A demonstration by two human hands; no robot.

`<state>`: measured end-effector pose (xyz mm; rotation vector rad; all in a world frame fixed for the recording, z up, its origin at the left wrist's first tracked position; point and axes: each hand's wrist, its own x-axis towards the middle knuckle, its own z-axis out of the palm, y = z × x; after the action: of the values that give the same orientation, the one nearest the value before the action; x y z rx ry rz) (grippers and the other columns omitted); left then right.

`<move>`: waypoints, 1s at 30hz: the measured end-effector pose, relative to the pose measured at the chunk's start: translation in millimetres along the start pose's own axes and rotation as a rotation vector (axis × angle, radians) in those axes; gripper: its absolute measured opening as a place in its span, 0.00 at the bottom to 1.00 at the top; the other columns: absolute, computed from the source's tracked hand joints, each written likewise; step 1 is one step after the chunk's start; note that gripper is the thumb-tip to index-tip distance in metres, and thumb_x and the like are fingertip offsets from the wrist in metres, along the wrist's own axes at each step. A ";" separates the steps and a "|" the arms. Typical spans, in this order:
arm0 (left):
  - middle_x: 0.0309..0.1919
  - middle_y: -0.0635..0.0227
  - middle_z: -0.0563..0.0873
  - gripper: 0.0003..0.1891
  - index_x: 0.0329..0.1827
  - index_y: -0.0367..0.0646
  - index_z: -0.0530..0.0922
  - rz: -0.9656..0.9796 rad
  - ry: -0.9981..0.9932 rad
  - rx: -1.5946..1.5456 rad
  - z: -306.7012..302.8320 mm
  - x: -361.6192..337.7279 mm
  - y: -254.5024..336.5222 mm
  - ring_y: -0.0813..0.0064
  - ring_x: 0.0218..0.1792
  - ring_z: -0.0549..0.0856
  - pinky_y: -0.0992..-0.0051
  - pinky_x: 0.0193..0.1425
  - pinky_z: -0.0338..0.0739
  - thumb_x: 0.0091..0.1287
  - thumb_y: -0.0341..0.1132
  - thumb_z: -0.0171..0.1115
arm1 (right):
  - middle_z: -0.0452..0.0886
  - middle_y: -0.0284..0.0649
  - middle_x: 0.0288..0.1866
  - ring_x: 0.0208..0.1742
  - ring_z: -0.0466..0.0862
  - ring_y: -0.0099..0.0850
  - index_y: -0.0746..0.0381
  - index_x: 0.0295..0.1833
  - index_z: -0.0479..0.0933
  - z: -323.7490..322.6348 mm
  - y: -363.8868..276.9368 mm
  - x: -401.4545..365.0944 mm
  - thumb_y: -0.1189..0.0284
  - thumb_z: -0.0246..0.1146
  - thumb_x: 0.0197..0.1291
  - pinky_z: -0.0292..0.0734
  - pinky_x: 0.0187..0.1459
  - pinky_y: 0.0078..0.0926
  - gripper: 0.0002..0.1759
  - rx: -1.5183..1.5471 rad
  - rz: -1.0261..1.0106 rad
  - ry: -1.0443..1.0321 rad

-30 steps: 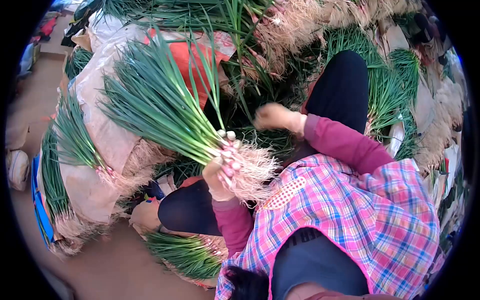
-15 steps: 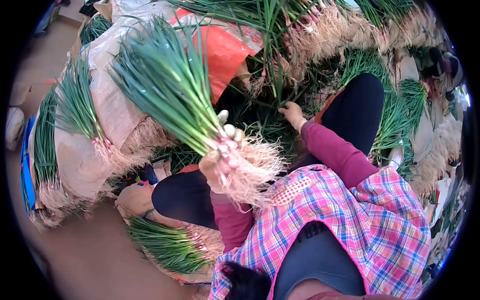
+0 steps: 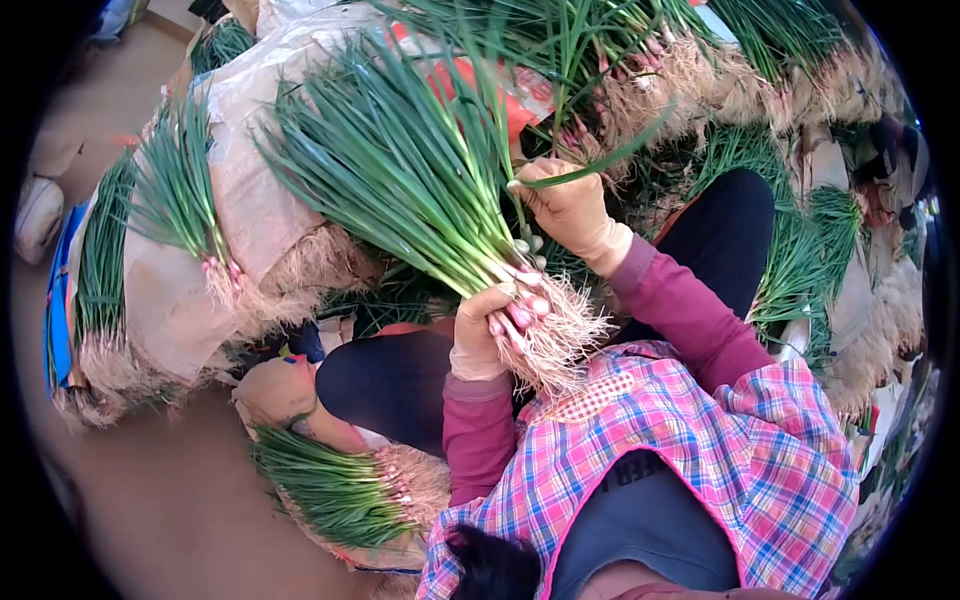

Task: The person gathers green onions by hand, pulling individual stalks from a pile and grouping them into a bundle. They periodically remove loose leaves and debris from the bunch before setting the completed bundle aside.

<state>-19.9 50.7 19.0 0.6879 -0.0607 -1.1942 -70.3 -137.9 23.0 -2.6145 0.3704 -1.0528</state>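
Left hand (image 3: 478,330) closed round bunch (image 3: 400,180) just above bulbs (image 3: 522,316); right hand (image 3: 574,212) pinches leaf (image 3: 605,163) beside it. Best: snug left grip, bulbs uncrushed, light pinch, leaf untorn.

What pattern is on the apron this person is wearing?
The apron is plaid, mostly pink, blue and white; it shows best in the head view.

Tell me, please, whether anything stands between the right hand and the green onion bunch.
Nothing visible does: the right hand is right beside the green onion bunch, and the long leaf at its fingers trails outward.
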 end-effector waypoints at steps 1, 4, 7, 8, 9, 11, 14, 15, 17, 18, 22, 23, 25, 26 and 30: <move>0.29 0.51 0.87 0.21 0.51 0.25 0.76 0.016 -0.052 -0.009 -3.0 2.0 2.4 0.78 0.17 0.82 0.89 0.13 0.70 0.57 0.31 0.59 | 0.74 0.41 0.22 0.24 0.80 0.29 0.61 0.34 0.77 16.7 2.4 -4.9 0.65 0.64 0.66 0.73 0.27 0.36 0.11 0.184 0.128 0.101; 0.30 0.52 0.87 0.20 0.51 0.26 0.76 0.004 -0.070 -0.069 -4.8 4.8 6.6 0.75 0.19 0.83 0.86 0.18 0.75 0.57 0.30 0.59 | 0.74 0.28 0.21 0.21 0.70 0.20 0.56 0.28 0.73 11.7 1.5 -5.3 0.63 0.56 0.72 0.66 0.24 0.21 0.17 1.494 1.127 0.073; 0.32 0.50 0.86 0.19 0.50 0.26 0.76 0.082 0.307 -0.165 53.5 -5.5 10.9 0.68 0.26 0.85 0.78 0.30 0.83 0.57 0.29 0.59 | 0.78 0.27 0.27 0.25 0.73 0.15 0.57 0.34 0.77 7.2 39.3 -13.8 0.58 0.54 0.73 0.67 0.28 0.14 0.18 1.464 0.939 -0.089; 0.32 0.50 0.86 0.19 0.50 0.26 0.76 0.080 0.296 -0.158 40.8 -4.0 13.0 0.68 0.26 0.85 0.78 0.30 0.83 0.57 0.29 0.59 | 0.79 0.29 0.29 0.27 0.76 0.16 0.58 0.37 0.79 -2.1 32.9 -16.5 0.57 0.55 0.72 0.68 0.29 0.13 0.18 1.210 0.856 -0.260; 0.33 0.50 0.85 0.19 0.50 0.26 0.76 0.005 0.137 -0.132 16.1 -4.1 13.1 0.65 0.29 0.86 0.73 0.36 0.84 0.57 0.29 0.59 | 0.82 0.30 0.31 0.31 0.79 0.17 0.60 0.42 0.81 -12.0 14.7 -18.0 0.58 0.60 0.69 0.73 0.33 0.16 0.16 1.048 0.861 -0.389; 0.33 0.49 0.85 0.20 0.50 0.25 0.76 -0.106 -0.062 -0.130 -1.7 -5.4 8.5 0.61 0.31 0.86 0.68 0.42 0.84 0.56 0.30 0.60 | 0.83 0.36 0.32 0.34 0.83 0.29 0.62 0.42 0.82 -15.2 -12.9 -38.1 0.65 0.67 0.61 0.77 0.38 0.27 0.12 0.850 0.570 -0.313; 0.33 0.50 0.85 0.21 0.50 0.25 0.76 -0.189 -0.142 -0.178 -5.0 -1.0 9.2 0.62 0.31 0.86 0.69 0.41 0.84 0.56 0.30 0.60 | 0.82 0.44 0.34 0.37 0.83 0.41 0.63 0.43 0.80 -20.2 -14.0 -37.5 0.68 0.68 0.57 0.77 0.39 0.33 0.12 0.362 0.207 -0.206; 0.33 0.50 0.85 0.21 0.50 0.25 0.76 -0.190 -0.138 -0.176 -6.3 -1.7 7.9 0.62 0.31 0.86 0.69 0.41 0.84 0.56 0.30 0.60 | 0.81 0.42 0.32 0.37 0.83 0.37 0.63 0.42 0.80 -15.7 -8.5 -36.1 0.68 0.68 0.58 0.77 0.39 0.33 0.11 0.395 0.253 -0.202; 0.36 0.50 0.85 0.22 0.52 0.25 0.75 -0.112 -0.119 -0.147 -7.2 -2.0 5.6 0.61 0.32 0.86 0.69 0.43 0.84 0.56 0.30 0.61 | 0.79 0.32 0.29 0.37 0.81 0.24 0.63 0.39 0.79 -14.4 -5.3 -42.3 0.68 0.65 0.63 0.76 0.39 0.31 0.09 0.787 0.617 -0.283; 0.42 0.49 0.85 0.24 0.55 0.26 0.74 0.048 0.037 -0.089 24.1 -2.3 4.9 0.61 0.35 0.86 0.69 0.45 0.84 0.55 0.30 0.61 | 0.77 0.26 0.29 0.37 0.79 0.19 0.63 0.37 0.78 -18.5 14.0 -40.2 0.67 0.63 0.66 0.76 0.39 0.29 0.10 1.160 0.803 -0.147; 0.48 0.47 0.83 0.26 0.57 0.28 0.74 0.009 -0.018 -0.127 16.8 -2.7 4.2 0.58 0.46 0.84 0.64 0.55 0.79 0.54 0.30 0.62 | 0.85 0.34 0.37 0.42 0.82 0.28 0.61 0.47 0.80 -13.5 58.2 -60.2 0.62 0.65 0.64 0.78 0.45 0.31 0.15 0.279 0.398 -0.727; 0.50 0.45 0.82 0.26 0.57 0.28 0.74 0.004 0.000 -0.152 18.6 -3.0 4.0 0.56 0.54 0.82 0.61 0.65 0.75 0.53 0.31 0.62 | 0.85 0.36 0.38 0.42 0.83 0.28 0.60 0.50 0.80 -11.0 61.2 -72.9 0.62 0.66 0.62 0.78 0.46 0.30 0.16 0.261 0.392 -0.847; 0.49 0.44 0.83 0.26 0.57 0.29 0.74 -0.025 -0.017 -0.112 10.4 1.5 3.5 0.56 0.52 0.83 0.61 0.61 0.78 0.53 0.31 0.62 | 0.85 0.37 0.40 0.43 0.84 0.29 0.58 0.55 0.79 -6.7 50.5 -71.1 0.64 0.67 0.61 0.78 0.47 0.31 0.18 0.729 0.513 -0.636; 0.49 0.43 0.82 0.27 0.57 0.28 0.74 -0.017 0.011 -0.076 5.6 1.6 2.2 0.56 0.51 0.83 0.61 0.59 0.80 0.53 0.31 0.62 | 0.85 0.34 0.40 0.41 0.82 0.26 0.60 0.55 0.79 -5.1 50.9 -69.2 0.67 0.66 0.63 0.77 0.44 0.27 0.16 0.723 0.478 -0.632; 0.51 0.46 0.82 0.28 0.62 0.31 0.71 -0.041 0.035 -0.121 21.9 -5.8 5.8 0.57 0.50 0.84 0.65 0.52 0.82 0.56 0.32 0.57 | 0.83 0.30 0.43 0.39 0.79 0.17 0.64 0.53 0.80 -1.9 14.7 -2.9 0.72 0.65 0.64 0.74 0.42 0.16 0.13 1.506 0.757 -0.509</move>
<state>-26.0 46.8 41.3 0.6066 0.0550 -1.2145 -75.5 -150.8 17.1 -1.0979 0.2297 -0.1398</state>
